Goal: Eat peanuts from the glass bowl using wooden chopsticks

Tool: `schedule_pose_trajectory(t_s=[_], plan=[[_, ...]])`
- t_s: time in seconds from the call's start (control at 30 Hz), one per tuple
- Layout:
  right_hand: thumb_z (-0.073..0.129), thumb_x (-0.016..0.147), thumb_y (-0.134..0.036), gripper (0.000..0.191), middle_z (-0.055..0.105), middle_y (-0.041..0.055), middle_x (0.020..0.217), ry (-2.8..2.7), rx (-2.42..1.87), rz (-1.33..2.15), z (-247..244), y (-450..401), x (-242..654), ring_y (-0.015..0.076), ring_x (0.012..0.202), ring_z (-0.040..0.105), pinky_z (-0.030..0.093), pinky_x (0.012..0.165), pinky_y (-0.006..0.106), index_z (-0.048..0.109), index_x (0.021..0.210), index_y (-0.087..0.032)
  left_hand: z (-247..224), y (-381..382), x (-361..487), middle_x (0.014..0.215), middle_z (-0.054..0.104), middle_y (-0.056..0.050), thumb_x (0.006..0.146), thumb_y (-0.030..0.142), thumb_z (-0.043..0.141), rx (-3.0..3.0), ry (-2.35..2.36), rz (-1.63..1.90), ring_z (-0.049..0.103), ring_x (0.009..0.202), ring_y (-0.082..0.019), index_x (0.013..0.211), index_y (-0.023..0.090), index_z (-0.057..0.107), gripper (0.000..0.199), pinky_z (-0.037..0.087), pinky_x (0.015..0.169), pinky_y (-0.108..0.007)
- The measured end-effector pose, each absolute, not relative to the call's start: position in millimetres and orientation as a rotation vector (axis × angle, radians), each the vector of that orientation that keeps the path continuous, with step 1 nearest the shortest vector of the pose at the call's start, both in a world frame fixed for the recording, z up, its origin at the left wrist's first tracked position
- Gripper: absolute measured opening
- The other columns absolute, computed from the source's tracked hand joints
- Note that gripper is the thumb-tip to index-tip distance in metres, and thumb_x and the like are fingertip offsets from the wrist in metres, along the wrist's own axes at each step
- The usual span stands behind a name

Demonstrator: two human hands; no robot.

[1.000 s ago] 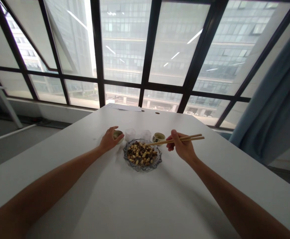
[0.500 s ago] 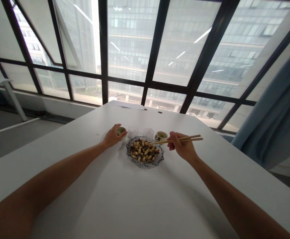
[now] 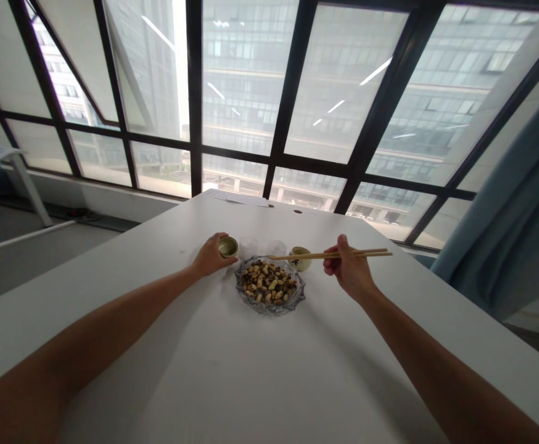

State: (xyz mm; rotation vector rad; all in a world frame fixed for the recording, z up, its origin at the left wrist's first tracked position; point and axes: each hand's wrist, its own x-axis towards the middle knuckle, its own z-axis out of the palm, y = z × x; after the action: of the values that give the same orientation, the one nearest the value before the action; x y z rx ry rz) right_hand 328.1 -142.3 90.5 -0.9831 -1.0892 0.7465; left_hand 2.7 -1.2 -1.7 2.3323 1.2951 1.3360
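The bowl [image 3: 270,287] of nuts [image 3: 269,282] sits on the desk [image 3: 251,370]. The right hand's [image 3: 349,266] fingers are closed on chopsticks [image 3: 329,254], their tips over the bowl's far side. The left hand's [image 3: 211,256] fingers curve round a cup [image 3: 227,247]; behind the bowl stands another cup [image 3: 300,259].

The plate [image 3: 269,312] sits on the table [image 3: 232,382], with the nuts [image 3: 269,281] in it. Behind the plate, a row runs left to right: left cup [image 3: 228,248], two glasses [image 3: 248,246], right cup [image 3: 301,263]. The left hand [image 3: 210,255] lies at the left cup's left side; the right hand [image 3: 351,269], right of the right cup. Chopsticks [image 3: 318,255] extend leftward from it, past the right cup. Paper [image 3: 239,198] lies at the table's far end, before the window [image 3: 244,92]. The curtain [image 3: 505,203] hangs at right.
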Motion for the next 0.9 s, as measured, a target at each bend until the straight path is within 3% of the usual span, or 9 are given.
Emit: schedule_pose_trajectory(t_s=[0.17,0.9], plan=[[0.069,0.071,-0.076,0.060,0.056,0.0012,0.045,-1.085,-0.959,0.769,90.3,-137.9,331.9,0.0113,0.036,0.051,0.041,0.032,0.022,0.061,0.062,-0.017,-1.2,-5.5,3.8,0.128,0.060,-0.011,0.065,0.034,0.080,2.511,1.165,1.381,0.056,0.122,-0.030,0.124,0.021,0.048,0.068,0.047,0.105,-0.047],[0.070,0.068,-0.077,0.060,0.057,0.0021,0.044,-1.049,-0.975,0.663,91.3,-142.4,326.4,0.0119,0.036,0.050,0.039,0.032,0.024,0.062,0.059,-0.018,3.5,-10.7,4.7,0.133,0.058,-0.011,0.070,0.032,0.079,2.629,1.121,1.369,0.053,0.127,-0.030,0.129,0.023,0.048,0.067,0.045,0.109,-0.047]])
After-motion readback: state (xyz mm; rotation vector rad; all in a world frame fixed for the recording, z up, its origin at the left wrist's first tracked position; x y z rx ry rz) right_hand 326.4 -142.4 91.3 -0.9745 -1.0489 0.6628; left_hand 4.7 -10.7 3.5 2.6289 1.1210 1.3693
